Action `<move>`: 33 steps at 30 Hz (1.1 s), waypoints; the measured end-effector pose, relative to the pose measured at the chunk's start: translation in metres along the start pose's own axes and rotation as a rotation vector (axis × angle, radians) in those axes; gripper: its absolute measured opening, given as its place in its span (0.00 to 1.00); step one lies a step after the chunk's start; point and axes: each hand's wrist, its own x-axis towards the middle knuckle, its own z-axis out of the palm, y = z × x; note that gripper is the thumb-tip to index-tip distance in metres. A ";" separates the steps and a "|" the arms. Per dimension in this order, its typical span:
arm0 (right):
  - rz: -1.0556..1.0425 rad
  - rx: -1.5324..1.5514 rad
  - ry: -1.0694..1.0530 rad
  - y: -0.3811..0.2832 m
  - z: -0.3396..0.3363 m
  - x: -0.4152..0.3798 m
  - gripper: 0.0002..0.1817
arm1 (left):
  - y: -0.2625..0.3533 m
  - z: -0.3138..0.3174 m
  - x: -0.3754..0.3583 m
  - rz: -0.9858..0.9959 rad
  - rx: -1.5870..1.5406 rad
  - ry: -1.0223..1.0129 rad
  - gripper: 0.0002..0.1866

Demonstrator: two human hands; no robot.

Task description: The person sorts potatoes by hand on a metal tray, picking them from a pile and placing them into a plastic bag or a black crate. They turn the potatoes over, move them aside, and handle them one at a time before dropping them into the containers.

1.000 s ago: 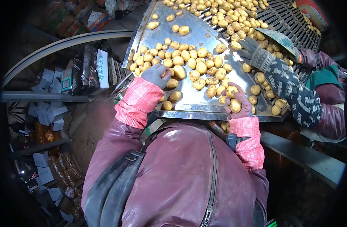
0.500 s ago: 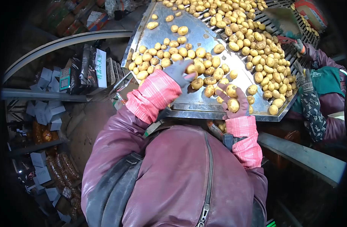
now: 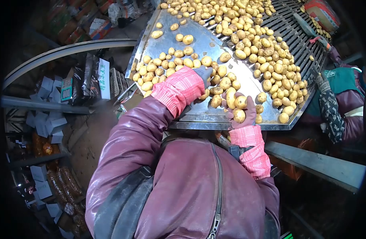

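Many yellow potatoes lie on a metal tray in front of me. My left hand, in a grey glove, reaches over the potatoes; its fingers are largely hidden by the hand and pink cuff, and what they touch is unclear. Close to the tray's front edge, my right hand, in a mauve glove, is curled around several potatoes, which rest against its palm and fingers.
Dark slatted grating carries more potatoes at the upper right. A co-worker stands at the right edge, one gloved hand near a scoop-like tool. A curved rail, boxes and a scale are on the left.
My left hand has moved right, closer to my right hand. Another potato now sits by my right hand's fingers. The co-worker's tool has shifted, uncovering grating. The view has shifted slightly.
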 end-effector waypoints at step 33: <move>-0.056 -0.211 0.132 -0.002 0.010 0.001 0.22 | -0.091 -0.059 0.086 -0.114 -0.015 0.261 0.24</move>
